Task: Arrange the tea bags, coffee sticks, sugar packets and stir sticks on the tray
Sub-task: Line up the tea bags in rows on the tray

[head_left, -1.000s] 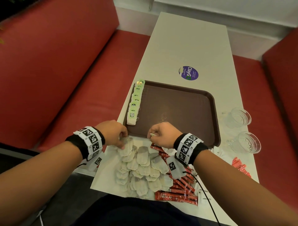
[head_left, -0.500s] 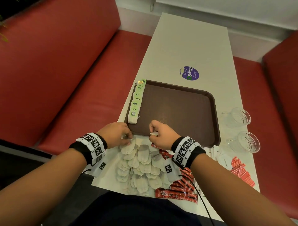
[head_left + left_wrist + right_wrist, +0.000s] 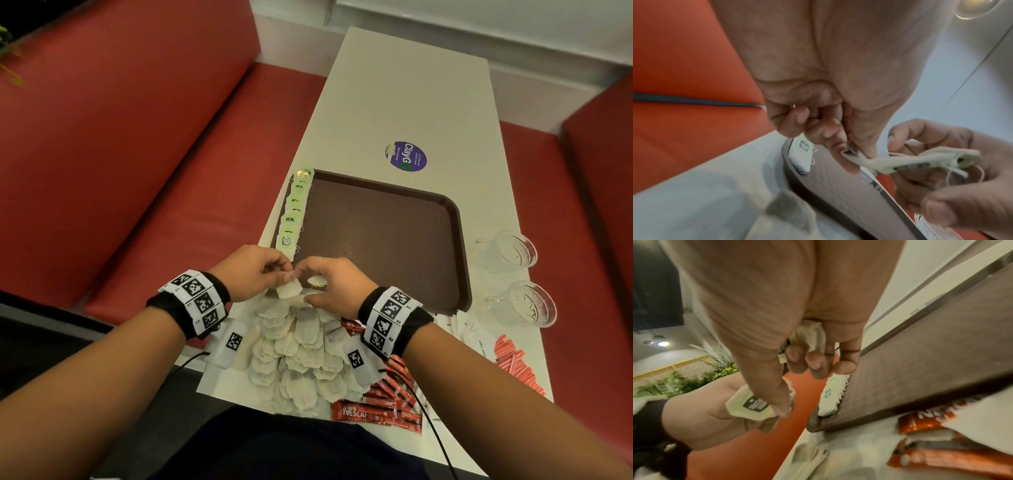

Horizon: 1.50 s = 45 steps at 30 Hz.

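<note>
Over the near left corner of the tray (image 3: 383, 240), both hands meet above the counter (image 3: 404, 102). The left hand (image 3: 253, 270) has its fingers curled, thumb and forefinger pinching the top of one tea bag (image 3: 289, 289), which hangs from that grip just above the loose pile (image 3: 301, 353). In the left wrist view the pinch closes on the bag's folded edge and its green tag. The right hand (image 3: 337, 284) is curled too: thumb and forefinger meet the same bag at its top, beside the left fingertips, while the other fingers fold over a second tea bag (image 3: 317, 281) held in the palm. The right wrist view shows that bag tucked under the curled fingers (image 3: 816, 361).

Along the tray's left rim stands a row of bags (image 3: 294, 212) with green tags, the nearest one just beyond the left knuckles. Red coffee sticks (image 3: 380, 407) lie at the counter's near edge, right of the pile. Stir sticks (image 3: 513, 363) lie at the far right, near two glass cups (image 3: 513, 250).
</note>
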{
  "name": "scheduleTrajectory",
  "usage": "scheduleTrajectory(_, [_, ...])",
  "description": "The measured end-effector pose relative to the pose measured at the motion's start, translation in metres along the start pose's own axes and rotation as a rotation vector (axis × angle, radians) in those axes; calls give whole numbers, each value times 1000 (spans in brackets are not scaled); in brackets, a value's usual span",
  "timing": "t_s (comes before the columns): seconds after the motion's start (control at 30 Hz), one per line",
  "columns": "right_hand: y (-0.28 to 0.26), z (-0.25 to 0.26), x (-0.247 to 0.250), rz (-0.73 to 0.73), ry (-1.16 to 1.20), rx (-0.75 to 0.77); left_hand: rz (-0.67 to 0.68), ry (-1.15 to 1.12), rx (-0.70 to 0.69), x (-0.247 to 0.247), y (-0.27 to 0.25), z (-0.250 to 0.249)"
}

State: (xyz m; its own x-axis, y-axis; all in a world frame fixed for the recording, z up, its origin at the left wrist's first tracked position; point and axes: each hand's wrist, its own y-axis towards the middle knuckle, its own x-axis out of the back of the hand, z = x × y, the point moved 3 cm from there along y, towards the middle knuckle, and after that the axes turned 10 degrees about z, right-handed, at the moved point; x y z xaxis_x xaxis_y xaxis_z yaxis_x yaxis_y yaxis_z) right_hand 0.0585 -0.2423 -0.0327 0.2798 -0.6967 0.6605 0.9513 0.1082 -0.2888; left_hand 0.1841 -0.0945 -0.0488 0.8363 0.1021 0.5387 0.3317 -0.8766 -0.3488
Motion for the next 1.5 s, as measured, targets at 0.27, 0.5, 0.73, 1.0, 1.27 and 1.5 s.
scheduleTrajectory(0.27, [13, 3, 15, -100, 1, -46, -108, 74, -62, 6, 4, -12])
scheduleTrajectory(0.5, [18, -6, 15, -129, 111, -59, -148, 233, -198, 11, 5, -29])
scheduleTrajectory(0.73, [23, -17, 14, -92, 44, -121, -235, 161, -91, 14, 17, -16])
scheduleTrajectory(1.0, [16, -29, 23, -89, 160, -252, -182, 248, 212, 19, 50, 27])
scheduleTrajectory(1.27, [18, -37, 22, -58, 107, -270, -238, 278, 194, 22, 62, 19])
scheduleTrajectory(1.5, [21, -43, 27, -74, 53, -267, -35, 475, 199, 14, 65, 16])
